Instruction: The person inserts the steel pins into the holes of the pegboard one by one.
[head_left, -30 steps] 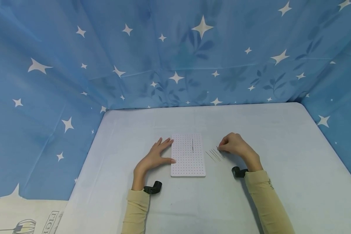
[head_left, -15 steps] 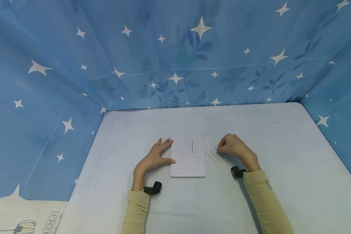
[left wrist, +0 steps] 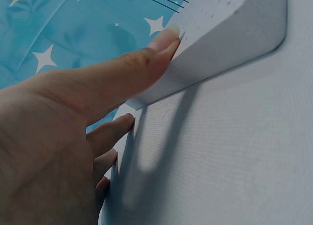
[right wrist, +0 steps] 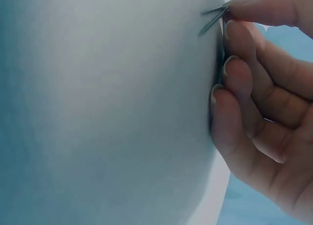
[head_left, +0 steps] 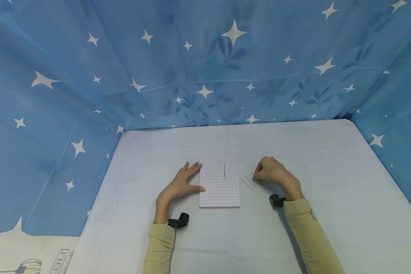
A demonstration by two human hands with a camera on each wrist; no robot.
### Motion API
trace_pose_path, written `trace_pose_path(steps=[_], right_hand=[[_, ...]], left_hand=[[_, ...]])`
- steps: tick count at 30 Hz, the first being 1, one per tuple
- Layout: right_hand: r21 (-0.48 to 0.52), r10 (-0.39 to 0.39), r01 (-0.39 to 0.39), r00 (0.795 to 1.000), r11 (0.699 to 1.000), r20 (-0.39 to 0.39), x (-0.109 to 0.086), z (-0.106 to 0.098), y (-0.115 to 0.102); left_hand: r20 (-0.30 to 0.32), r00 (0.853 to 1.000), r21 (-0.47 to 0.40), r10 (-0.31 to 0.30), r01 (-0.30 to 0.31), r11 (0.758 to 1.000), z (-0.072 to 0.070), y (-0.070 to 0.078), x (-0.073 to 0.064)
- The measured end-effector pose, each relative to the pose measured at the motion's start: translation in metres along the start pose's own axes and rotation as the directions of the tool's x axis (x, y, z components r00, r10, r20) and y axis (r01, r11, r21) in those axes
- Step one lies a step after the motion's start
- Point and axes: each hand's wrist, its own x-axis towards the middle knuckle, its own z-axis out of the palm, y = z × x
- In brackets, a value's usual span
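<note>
A white pegboard (head_left: 219, 196) with a grid of small holes lies flat on the table. My left hand (head_left: 179, 185) is spread at its left side, with thumb and fingertips touching the edge; in the left wrist view the thumb (left wrist: 151, 54) presses on the board's upper rim. One thin dark rod (head_left: 225, 171) shows on the upper right of the board. To the right of it, several thin metal rods (head_left: 248, 183) lie slanted side by side. Over the rightmost ones, my right hand (head_left: 274, 171) pinches the end of a thin metal rod (right wrist: 211, 24) between thumb and forefinger.
The white-covered table (head_left: 219, 243) extends around the board. A blue curtain (head_left: 178, 68) with white stars hangs behind and at both sides. Black wrist cameras sit at the left wrist (head_left: 180, 220) and the right wrist (head_left: 276, 201).
The right hand has shifted very slightly left and down over the rods. My left hand has stayed at the board's edge.
</note>
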Motion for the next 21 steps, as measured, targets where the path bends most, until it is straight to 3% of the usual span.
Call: trace_pose_path(steps=[13,21], right_hand=[[0.072,-0.037,0.036,0.999,0.997,0.016,-0.0027,-0.0009,0.0069],[0.127,-0.102,0.101,0.995,0.987,-0.002,-0.0039,-0.0036,0.0065]], left_hand=[[0.003,1.000,-0.013,0.015,-0.015,1.000,-0.0007,0.0004,-0.0010],[0.005,1.000,-0.025,0.012,-0.012,1.000,-0.0017,0.0011,-0.0019]])
